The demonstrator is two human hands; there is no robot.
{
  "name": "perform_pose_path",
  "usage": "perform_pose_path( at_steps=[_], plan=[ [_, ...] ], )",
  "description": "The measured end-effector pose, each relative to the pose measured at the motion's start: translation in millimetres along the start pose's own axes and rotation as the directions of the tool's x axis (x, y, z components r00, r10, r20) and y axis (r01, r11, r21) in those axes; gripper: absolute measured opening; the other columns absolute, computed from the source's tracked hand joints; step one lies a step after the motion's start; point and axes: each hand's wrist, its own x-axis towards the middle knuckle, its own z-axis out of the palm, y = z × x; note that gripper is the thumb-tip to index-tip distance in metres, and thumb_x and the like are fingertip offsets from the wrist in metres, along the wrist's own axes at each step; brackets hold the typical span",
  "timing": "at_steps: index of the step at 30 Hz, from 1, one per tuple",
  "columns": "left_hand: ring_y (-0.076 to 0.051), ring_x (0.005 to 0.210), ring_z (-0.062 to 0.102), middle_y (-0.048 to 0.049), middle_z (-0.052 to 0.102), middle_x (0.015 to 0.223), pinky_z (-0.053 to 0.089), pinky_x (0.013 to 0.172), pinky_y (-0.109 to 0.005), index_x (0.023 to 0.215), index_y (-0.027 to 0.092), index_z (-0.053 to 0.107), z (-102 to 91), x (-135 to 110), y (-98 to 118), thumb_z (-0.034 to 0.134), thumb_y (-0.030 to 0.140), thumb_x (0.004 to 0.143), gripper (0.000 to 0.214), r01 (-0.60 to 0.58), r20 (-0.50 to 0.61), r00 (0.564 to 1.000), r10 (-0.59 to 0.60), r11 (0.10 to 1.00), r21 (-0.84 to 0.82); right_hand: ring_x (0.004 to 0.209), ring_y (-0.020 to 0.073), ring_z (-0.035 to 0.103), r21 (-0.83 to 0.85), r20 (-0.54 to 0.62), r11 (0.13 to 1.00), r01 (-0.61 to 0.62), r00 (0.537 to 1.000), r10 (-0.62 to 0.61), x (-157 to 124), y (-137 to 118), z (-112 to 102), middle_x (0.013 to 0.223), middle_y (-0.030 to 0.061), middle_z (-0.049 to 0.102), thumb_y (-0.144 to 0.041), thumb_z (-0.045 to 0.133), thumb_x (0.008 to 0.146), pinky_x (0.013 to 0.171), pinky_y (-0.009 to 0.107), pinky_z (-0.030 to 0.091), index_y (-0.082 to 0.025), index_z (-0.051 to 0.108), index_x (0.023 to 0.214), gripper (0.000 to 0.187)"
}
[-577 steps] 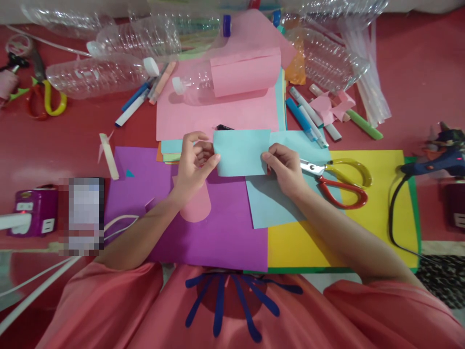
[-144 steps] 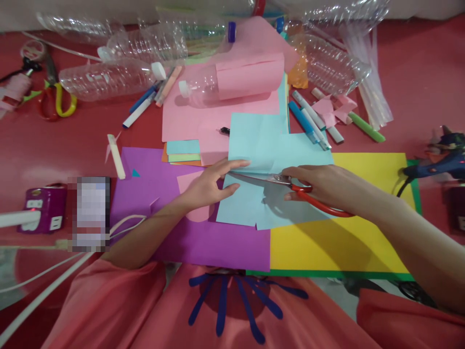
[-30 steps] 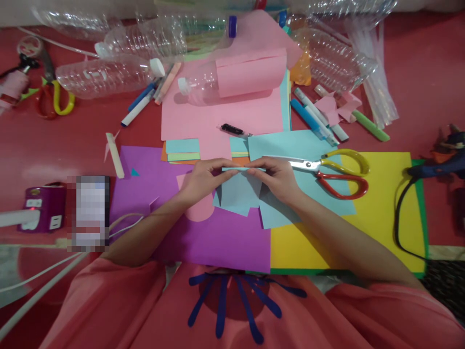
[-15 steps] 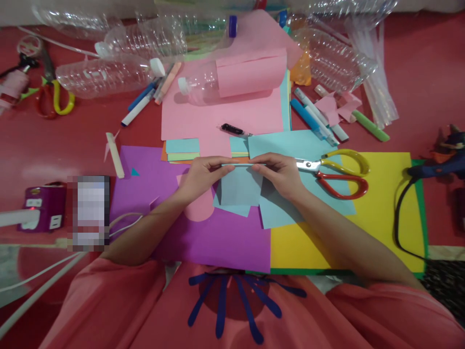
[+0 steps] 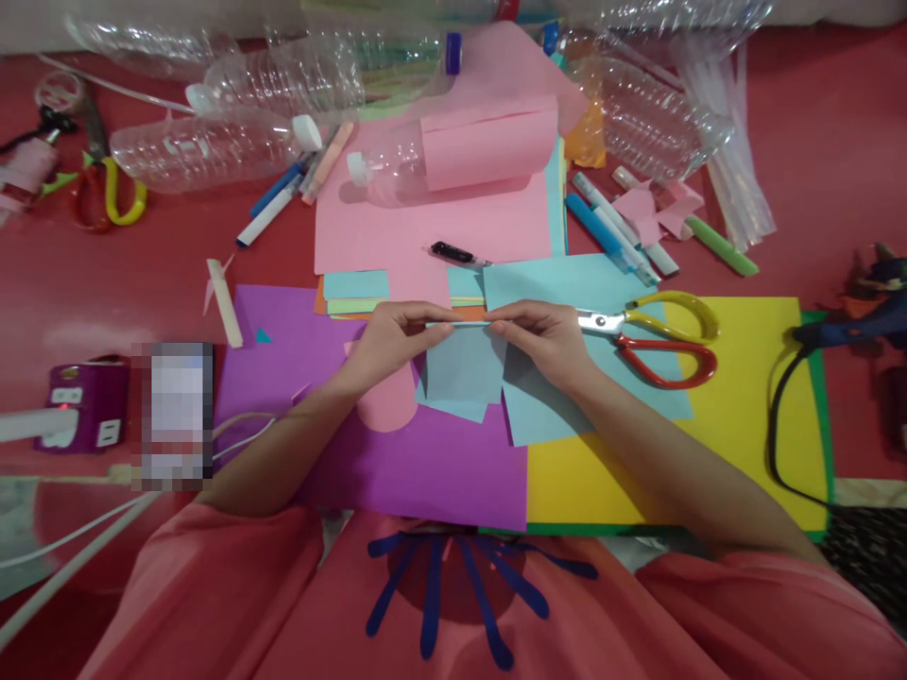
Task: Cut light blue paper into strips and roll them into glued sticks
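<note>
Head view: the left hand [image 5: 402, 342] and right hand [image 5: 544, 338] pinch the far edge of a small light-blue paper [image 5: 464, 365] between thumbs and fingers, one towards each end. The rest spreads from the grip towards the tabletop's [image 5: 822, 142] near edge, above the purple sheet's [image 5: 425, 477] far right corner.

On my feed, the light-blue piece [image 5: 464, 366] looks like smooth, matt paper. I read shiny metal on the scissors' blades [image 5: 593, 322], glossy plastic on their handles [image 5: 629, 351], clear, ribbed plastic on the bottle [image 5: 205, 149], and faintly glossy bench [image 5: 836, 170].
</note>
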Motion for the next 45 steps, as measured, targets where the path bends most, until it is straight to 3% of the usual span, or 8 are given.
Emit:
perform_pose_path(
  at_steps=[6,13,18,23,28,39,45],
  plan=[
    [-0.018,0.09,0.071,-0.0044,0.079,0.096,0.054,0.08,-0.028,0.094,0.02,0.078,6.2,-5.6,1.0,0.071,0.043,0.078,0.028,-0.018,0.051,0.999,0.015,0.999,0.052,0.065,0.0141,0.064,-0.094,0.063,0.993,0.071,0.996,-0.065,-5.0,3.3,3.8,0.073,0.0018,0.074,-0.034,0.074,0.077,0.061,0.03,0.051,-0.025,0.08,0.08,0.012],
    [-0.019,0.089,0.071,-0.0054,0.079,0.095,0.054,0.077,-0.028,0.091,0.019,0.078,8.3,-5.9,1.2,0.069,0.047,0.08,0.032,0.01,0.022,1.0,-0.012,0.998,0.066,0.074,0.0163,0.068,-0.115,0.096,0.989,0.097,0.992,-0.086,-5.1,4.2,3.3,0.08,0.003,0.076,-0.038,0.073,0.08,0.069,0.031,0.055,-0.025,0.079,0.081,0.015],
    [-0.017,0.088,0.072,-0.003,0.079,0.095,0.053,0.079,-0.027,0.09,0.022,0.079,8.9,-6.0,-1.1,0.068,0.043,0.082,0.026,-0.022,0.016,1.0,0.021,0.997,0.075,0.076,0.0163,0.069,-0.086,0.095,0.991,0.101,0.991,-0.092,-4.8,5.0,5.7,0.085,0.0036,0.077,-0.043,0.075,0.078,0.068,0.031,0.055,-0.024,0.078,0.084,0.02],
    [-0.017,0.087,0.071,-0.0026,0.079,0.094,0.053,0.079,-0.027,0.088,0.022,0.079,9.2,-4.8,-2.3,0.071,0.044,0.079,0.025,-0.02,-0.025,0.999,0.021,0.999,0.046,0.062,0.0122,0.061,-0.083,0.047,0.995,0.062,0.997,-0.058,-2.5,5.3,5.0,0.07,0.0008,0.073,-0.039,0.076,0.076,0.059,0.029,0.049,-0.024,0.077,0.076,0.016],
    [-0.017,0.085,0.07,-0.0044,0.079,0.094,0.054,0.078,-0.028,0.088,0.021,0.08,7.1,-2.5,-3.8,0.074,0.042,0.076,0.024,0.022,-0.087,0.996,-0.023,1.0,-0.012,0.062,0.0122,0.061,0.004,-0.004,1.0,0.011,1.0,-0.011,-0.1,4.7,3.7,0.07,0.0001,0.072,-0.036,0.08,0.069,0.059,0.028,0.049,-0.024,0.077,0.073,0.012],
    [-0.019,0.093,0.073,-0.0037,0.08,0.097,0.056,0.088,-0.03,0.09,0.025,0.081,6.1,-1.6,-2.5,0.077,0.037,0.075,0.02,0.005,-0.065,0.998,-0.011,0.996,-0.093,0.062,0.0114,0.062,0.083,-0.025,0.996,-0.015,1.0,0.017,2.5,2.1,3.2,0.068,-0.0009,0.073,-0.023,0.079,0.063,0.059,0.027,0.049,-0.026,0.078,0.07,0.007],
    [-0.018,0.091,0.073,-0.004,0.08,0.094,0.057,0.084,-0.03,0.088,0.025,0.081,6.1,-2.6,-3.1,0.076,0.032,0.076,0.016,-0.017,-0.065,0.998,0.012,0.997,-0.08,0.066,0.0125,0.064,0.062,0.007,0.998,-0.006,1.0,0.006,2.4,5.9,2.2,0.073,0.0001,0.074,-0.032,0.082,0.065,0.064,0.029,0.051,-0.024,0.075,0.07,0.011]
  ],
)
